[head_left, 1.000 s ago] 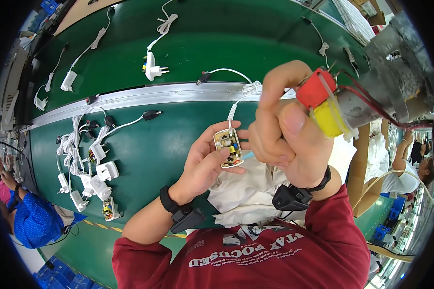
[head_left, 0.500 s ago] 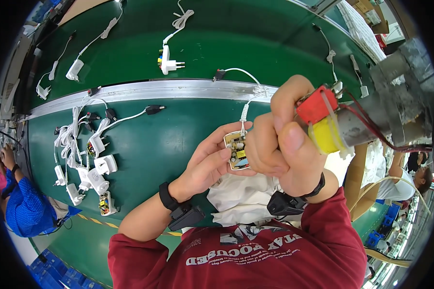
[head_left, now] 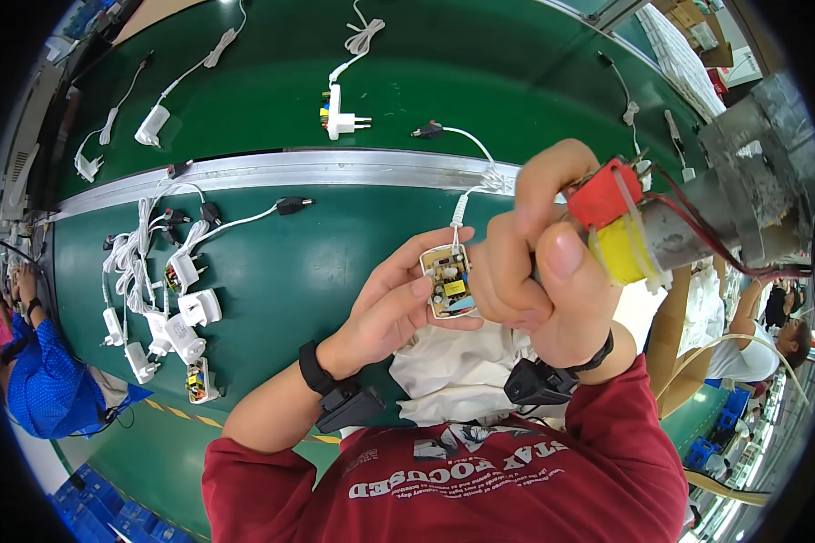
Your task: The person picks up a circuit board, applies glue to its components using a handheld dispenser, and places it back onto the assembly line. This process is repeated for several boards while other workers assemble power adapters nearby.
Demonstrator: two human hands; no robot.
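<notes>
In my left hand [head_left: 380, 294] is an open white power adapter [head_left: 448, 282], its circuit board facing up and my thumb at its left edge. A white cable [head_left: 459, 213] runs from its top toward the metal rail and ends in a black plug [head_left: 428, 131] beyond it. My right hand [head_left: 539, 271] is closed around a grey cylindrical tool [head_left: 697, 222] with a red switch block [head_left: 604, 195] and yellow tape [head_left: 623, 252]. The tool's working end is hidden by my fingers, close to the adapter's right side.
At left on the green table lie several white adapters [head_left: 184, 342] with tangled cables [head_left: 136, 262]. Past the metal rail [head_left: 335, 165], more adapters [head_left: 337, 118] rest on a green belt. White cloth [head_left: 453, 371] lies before me. A co-worker in blue [head_left: 54, 376] is at far left; a cardboard box [head_left: 670, 348] stands right.
Adapters at left and centre on the far belt have shifted right, and so has the black plug of the held adapter. My right hand and the tool moved slightly right, uncovering more circuit board.
</notes>
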